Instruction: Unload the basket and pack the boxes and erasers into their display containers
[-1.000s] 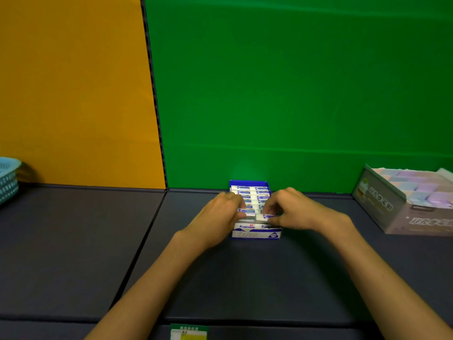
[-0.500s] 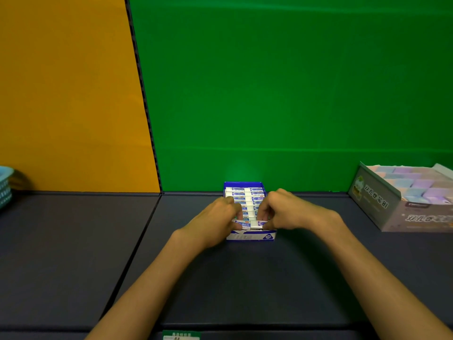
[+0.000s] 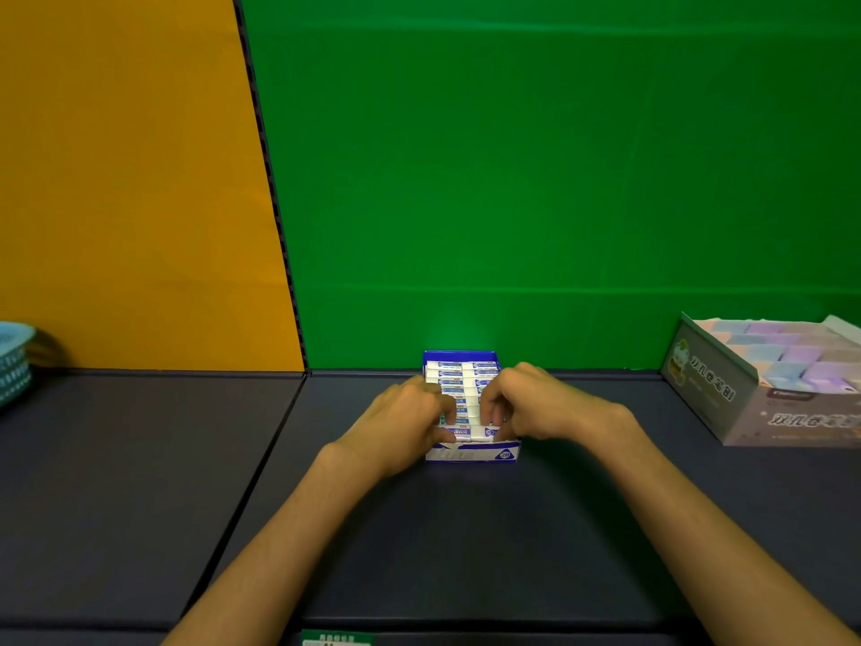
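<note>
Fingers [image 3: 448,414] of your left hand [image 3: 403,424] and right hand [image 3: 529,405] are curled down and pinching the front row of erasers [image 3: 470,432] in the blue display box [image 3: 473,454]. Your left fingertips press the near left eraser, and your right fingertips press the one beside it. Neither hand is spread; both are closed on that front row.

Compared with 1 second ago, your hands have come slightly toward you along the box, from its middle rows to the row nearest its front wall. Half a second ago the white eraser between your fingertips sat a little proud of the others; now it looks nearly level with its neighbours. I judge this as the last row being seated, so the blue display box seems full or close to it. How many rows lie under your hands I cannot tell.

The blue display box sits on the dark counter [image 3: 466,552], its far end near the green backdrop [image 3: 536,179]. Well apart to your right stands the grey display carton [image 3: 727,398], already showing pastel boxes [image 3: 782,356] in rows. Far to your left, the teal basket [image 3: 14,361] is only partly in view, and its contents are hidden, so check it before calling the job finished.
</note>
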The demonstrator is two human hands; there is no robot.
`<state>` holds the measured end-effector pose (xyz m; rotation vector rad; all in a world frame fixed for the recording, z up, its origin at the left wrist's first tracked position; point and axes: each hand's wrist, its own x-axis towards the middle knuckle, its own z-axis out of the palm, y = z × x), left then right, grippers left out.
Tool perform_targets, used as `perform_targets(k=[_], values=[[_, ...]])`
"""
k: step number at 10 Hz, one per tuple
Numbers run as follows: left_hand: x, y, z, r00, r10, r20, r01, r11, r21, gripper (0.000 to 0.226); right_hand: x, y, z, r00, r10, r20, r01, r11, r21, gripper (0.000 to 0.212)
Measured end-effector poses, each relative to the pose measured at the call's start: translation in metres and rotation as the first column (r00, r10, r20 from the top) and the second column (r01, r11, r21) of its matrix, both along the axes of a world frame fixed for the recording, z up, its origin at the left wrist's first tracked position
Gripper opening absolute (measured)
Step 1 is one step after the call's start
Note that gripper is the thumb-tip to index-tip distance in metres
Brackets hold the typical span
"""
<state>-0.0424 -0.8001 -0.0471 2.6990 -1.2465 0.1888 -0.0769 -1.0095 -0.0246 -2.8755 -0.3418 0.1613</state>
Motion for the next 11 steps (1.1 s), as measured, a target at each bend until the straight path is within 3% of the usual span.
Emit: perform_targets(k=[7,9,11], values=[[0.000,0.004,-0.010,0.996,0.079,0.036,-0.077,0.995,-0.069,0.036,-0.007,-0.008,-0.011,0.998,0.022,0.056,-0.027,0.995,0.092,0.027],[-0.004,0.015,-0.018,0.994,0.084,-0.076,-0.096,0.980,-0.174,0.037,-0.018,-0.013,-0.021,0.992,0.014,0.127,-0.031,0.991,0.132,0.026],[-0.036,0.046,-0.028,0.975,0.128,-0.180,-0.188,0.912,-0.366,0.054,-0.053,-0.035,-0.038,0.952,-0.066,0.297,-0.015,0.965,0.262,0.032]])
